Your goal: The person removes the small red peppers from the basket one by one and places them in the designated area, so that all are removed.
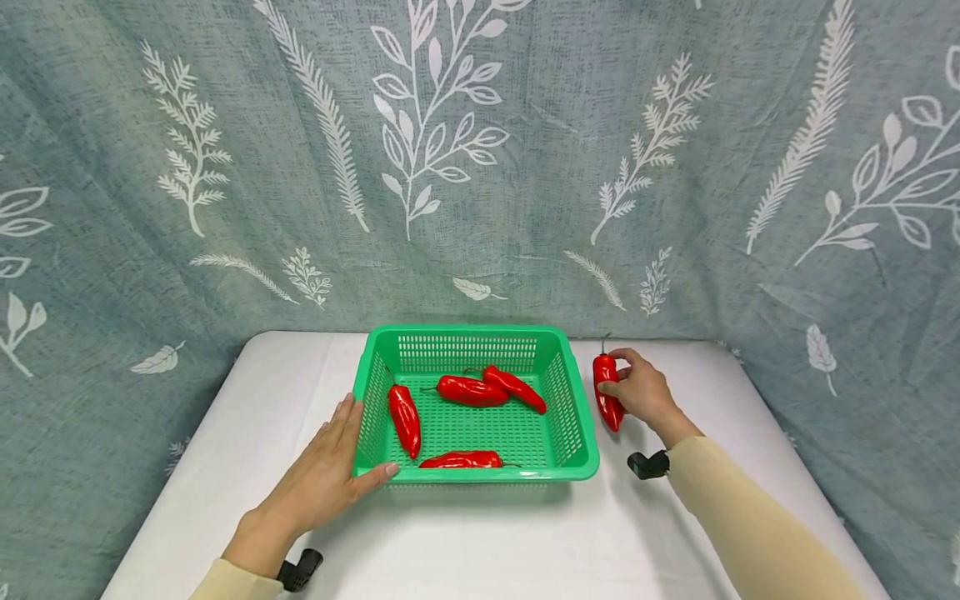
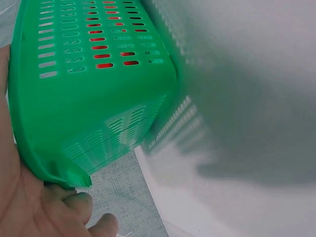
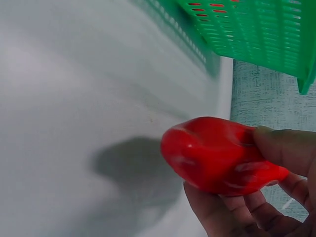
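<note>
Holding red pepper (image 1: 606, 392) in R hand (image 1: 643, 390), just right of green basket (image 1: 525, 475), w/ thumb on one flank and fingers on the other. Gripped across the body, prob. for a firm hold on a slick, tapering shape, w/ stem (image 1: 606, 343) free and pointing far. Looks lifted off white table (image 1: 465, 542), judging by shadow in R wrist view; can't be sure re: tip.

Resting L hand (image 1: 315, 467) along basket's left side by the near-left corner, w/ fingers fairly straight and thumb spread to near rim; prob. for steadying the basket. Holding no pepper there.

Can see in basket: left pepper (image 1: 405, 421) lying apart, middle pepper (image 1: 471, 391) touching far-right pepper (image 1: 516, 388), and near pepper (image 1: 465, 459) close to the near wall, partly hidden by rim.

In L wrist view, can make out only red bits thru basket slots; can't say for sure which pepper. In R wrist view, can't see held pepper's stem, prob. blocked by hand.
</note>
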### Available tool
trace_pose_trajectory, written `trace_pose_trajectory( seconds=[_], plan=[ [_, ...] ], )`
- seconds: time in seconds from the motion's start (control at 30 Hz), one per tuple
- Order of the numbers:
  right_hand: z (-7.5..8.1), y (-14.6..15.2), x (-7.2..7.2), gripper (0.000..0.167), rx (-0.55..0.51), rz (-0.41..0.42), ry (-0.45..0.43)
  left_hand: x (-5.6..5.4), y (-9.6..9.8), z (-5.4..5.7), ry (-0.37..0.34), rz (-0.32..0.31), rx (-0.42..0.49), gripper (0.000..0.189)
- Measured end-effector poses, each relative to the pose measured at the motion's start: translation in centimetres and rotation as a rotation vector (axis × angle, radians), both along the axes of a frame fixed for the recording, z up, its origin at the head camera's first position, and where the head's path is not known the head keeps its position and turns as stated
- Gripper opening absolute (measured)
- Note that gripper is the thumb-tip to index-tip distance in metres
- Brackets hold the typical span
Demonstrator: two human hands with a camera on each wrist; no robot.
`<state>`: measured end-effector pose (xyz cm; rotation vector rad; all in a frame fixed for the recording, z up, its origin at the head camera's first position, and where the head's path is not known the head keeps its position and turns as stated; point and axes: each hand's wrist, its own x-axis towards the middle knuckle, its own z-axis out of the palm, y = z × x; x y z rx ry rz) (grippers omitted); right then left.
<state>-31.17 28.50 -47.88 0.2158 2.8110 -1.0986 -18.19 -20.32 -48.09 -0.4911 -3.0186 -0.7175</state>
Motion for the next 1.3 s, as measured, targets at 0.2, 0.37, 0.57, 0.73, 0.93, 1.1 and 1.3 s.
trace_pose_trajectory(
  seconds=[0.2,0.37,0.57,0.73,0.93,1.1,1.3],
  plan=[
    [-0.7,-0.3,-0.3,0.066,0.02,-0.005,-0.023,0.1,-0.1,0.0,-0.005,0.0,0.009,0.114],
    [-1.3,-0.4,-0.6,0.065,0.026,-0.014,-0.042,0.0,-0.1,-0.1,-0.011,-0.001,0.008,0.114],
    [-2.2,-0.2,-0.7,0.064,0.019,-0.012,-0.057,-0.1,-0.1,-0.3,-0.015,-0.002,0.006,0.114],
    [-2.7,-0.2,-0.8,0.064,0.027,-0.006,-0.061,-0.1,-0.1,-0.3,-0.018,0.001,0.009,0.114],
    [-2.9,-0.2,-1.0,0.064,0.037,-0.005,-0.071,0.0,-0.1,-0.2,-0.025,0.003,0.012,0.114],
    [-3.1,-0.1,-0.9,0.066,0.026,0.001,-0.072,0.0,-0.1,-0.2,-0.033,0.007,0.014,0.115],
    [-3.0,0.0,-0.9,0.066,0.016,0.002,-0.075,0.0,-0.1,-0.3,-0.036,0.011,0.018,0.114]
  ],
)
